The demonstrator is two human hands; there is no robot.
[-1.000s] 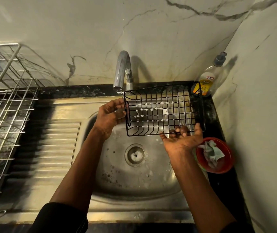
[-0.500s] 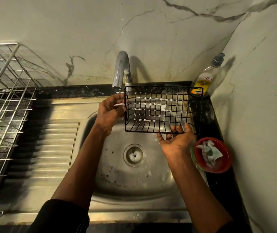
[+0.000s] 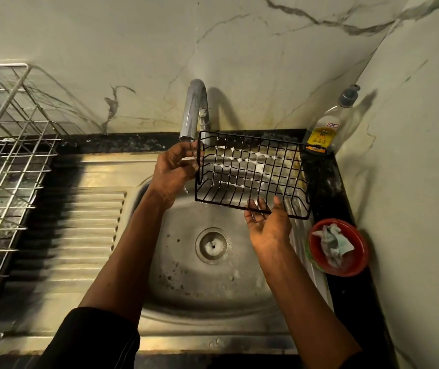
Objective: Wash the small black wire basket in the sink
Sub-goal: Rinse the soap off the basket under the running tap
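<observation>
The rack (image 3: pixel 8 155) at the left is cut off by the frame edge, and a blue thing behind its wires shows too little to be named. The label of the bottle (image 3: pixel 324 129) in the back right corner cannot be read. Whether water runs from the tap (image 3: pixel 194 107) I cannot tell for sure; only a thin bright line shows under the spout.

The basket (image 3: pixel 250 177) is held in the air above the sink (image 3: pixel 186 288), tilted, with its opening turned toward the person. White foam sits on many crossings of its wires. The left hand (image 3: pixel 173 169) grips the short left end, just beside the tap's mouth, with its fingers (image 3: pixel 186 158) curled round the wire. The right hand (image 3: pixel 268 225) lies palm up under the near long edge. Its fingers (image 3: pixel 253 206) are apart and nearly straight, touching the wires from below; their tips go behind the wires.

On the black tabletop (image 3: pixel 330 187), right of the sink, stands a red bowl (image 3: pixel 362 251) with a crumpled pale cloth (image 3: pixel 332 242) in it. The sink holds dark specks and some foam around the drain (image 3: pixel 212 245).

The right end of the basket reaches over the tabletop, near the bottle, and the right wall is close behind it — little room on that side. To the left, the ribbed draining board (image 3: pixel 80 230) lies open between sink and rack.
</observation>
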